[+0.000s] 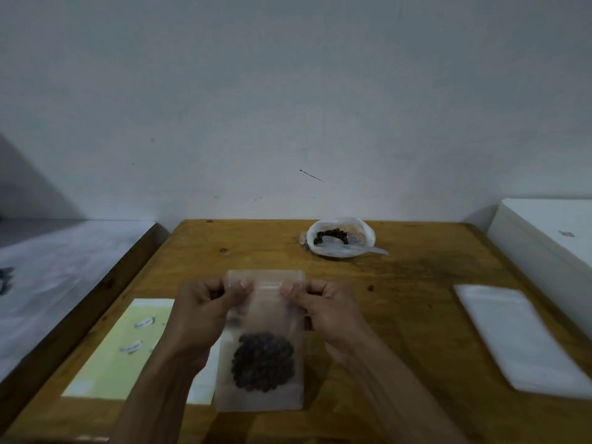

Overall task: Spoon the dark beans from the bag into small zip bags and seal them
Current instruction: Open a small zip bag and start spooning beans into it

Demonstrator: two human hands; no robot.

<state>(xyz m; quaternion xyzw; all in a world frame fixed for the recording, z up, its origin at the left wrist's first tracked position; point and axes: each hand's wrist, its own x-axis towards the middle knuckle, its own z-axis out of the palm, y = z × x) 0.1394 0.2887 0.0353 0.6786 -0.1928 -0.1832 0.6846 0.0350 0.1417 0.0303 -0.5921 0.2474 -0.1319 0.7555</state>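
A small clear zip bag (261, 318) hangs upright over the near middle of the wooden table (413, 274), with a clump of dark beans (263, 362) in its lower half. My left hand (205, 310) pinches the zip strip near the bag's top left. My right hand (323, 307) pinches the same strip at the top right. Thumbs and fingertips press on the strip from both sides. At the back of the table sits the open source bag (340, 237), its rim rolled down, with dark beans and a white plastic spoon (371, 249) inside.
A stack of empty clear zip bags (519, 338) lies flat at the right. A pale yellow-green sheet (128, 344) with a few small labels lies at the left. A white box (551, 238) stands at the far right. A white-covered surface (48, 277) borders the table's left side.
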